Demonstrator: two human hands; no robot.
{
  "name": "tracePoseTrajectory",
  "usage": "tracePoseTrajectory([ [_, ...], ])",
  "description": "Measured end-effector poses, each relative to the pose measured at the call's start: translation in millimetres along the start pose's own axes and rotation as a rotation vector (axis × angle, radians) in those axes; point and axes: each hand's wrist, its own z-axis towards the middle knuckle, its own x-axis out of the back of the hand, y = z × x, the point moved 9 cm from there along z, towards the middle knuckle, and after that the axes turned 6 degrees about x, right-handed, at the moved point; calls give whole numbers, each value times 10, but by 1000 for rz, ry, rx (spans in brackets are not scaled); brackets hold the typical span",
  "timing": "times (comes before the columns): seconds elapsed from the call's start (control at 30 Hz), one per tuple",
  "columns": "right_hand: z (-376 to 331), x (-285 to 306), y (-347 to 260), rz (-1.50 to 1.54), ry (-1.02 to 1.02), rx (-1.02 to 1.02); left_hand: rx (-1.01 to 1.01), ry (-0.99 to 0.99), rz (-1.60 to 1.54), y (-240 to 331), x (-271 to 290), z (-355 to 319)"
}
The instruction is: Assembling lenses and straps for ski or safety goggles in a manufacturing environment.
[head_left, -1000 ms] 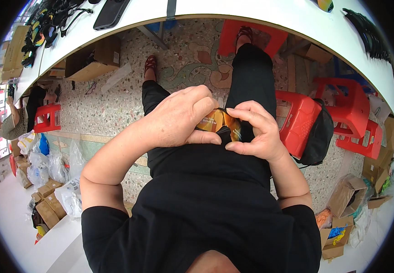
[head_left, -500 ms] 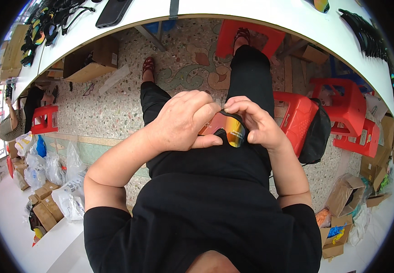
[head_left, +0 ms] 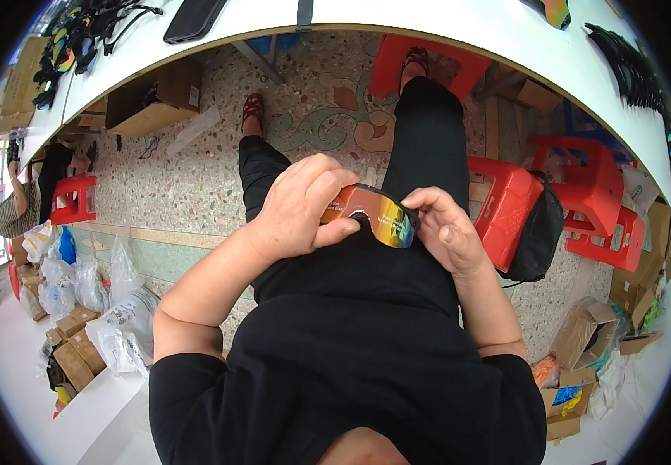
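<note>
A pair of one-piece shield sunglasses (head_left: pixel 388 225) is held over my lap, with a dark top rim and a mirrored orange-to-yellow lens with small print. My left hand (head_left: pixel 302 205) is closed on the left end, thumb below and fingers above, covering that side. At the right end, my right hand (head_left: pixel 450 229) has curled fingers on the upper corner of the rim, while its thumb stands off the lens. No temple arms can be made out on the sunglasses.
Ahead is a white table (head_left: pixel 266 17) bearing a black phone (head_left: pixel 194 18), a heap of dark eyewear parts (head_left: pixel 80 46) and a row of black pieces (head_left: pixel 628 66). Red stools (head_left: pixel 498 209) and a black bag (head_left: pixel 537 232) stand right. Cartons (head_left: pixel 80 349) and plastic bags lie left, near another person (head_left: pixel 18 205).
My right hand has slid from the top middle of the rim to its right end, uncovering more lens. My left hand keeps its hold, and the sunglasses have turned to show more front.
</note>
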Motion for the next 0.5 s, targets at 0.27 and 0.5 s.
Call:
tracePoseTrajectory([
  [0.27, 230, -44, -6, 10, 42, -24, 12, 1, -58, -2, -79, 14],
  [0.5, 22, 7, 125, 283, 56, -18, 66, 68, -88, -126, -20, -43],
])
